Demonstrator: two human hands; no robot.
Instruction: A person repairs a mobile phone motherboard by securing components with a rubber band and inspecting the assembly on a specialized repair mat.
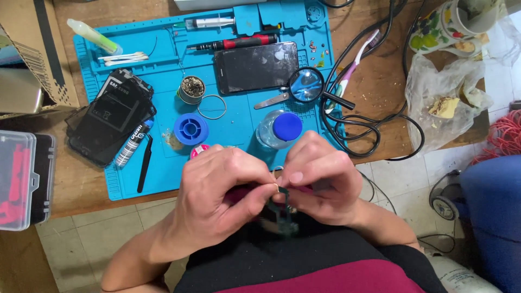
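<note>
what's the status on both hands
Left hand and right hand both pinching small dark circuit part over lap. Blue repair mat beyond. Nothing in the way.

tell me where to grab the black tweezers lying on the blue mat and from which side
Take the black tweezers at the mid-shaft, pinching across the narrow width from above. They lie flat on the blue mat, almost lengthwise toward the table edge. Come from the right side, probably: the pen-like tube sits close on their left, while bare mat lies to the right.

A dark phone screen (256, 67) lies at the blue mat's (163, 179) upper middle; black labelled battery packs (116, 111) overlap its left edge; a brown cardboard box (38, 51) with a barcode label stands left of the mat.
</note>
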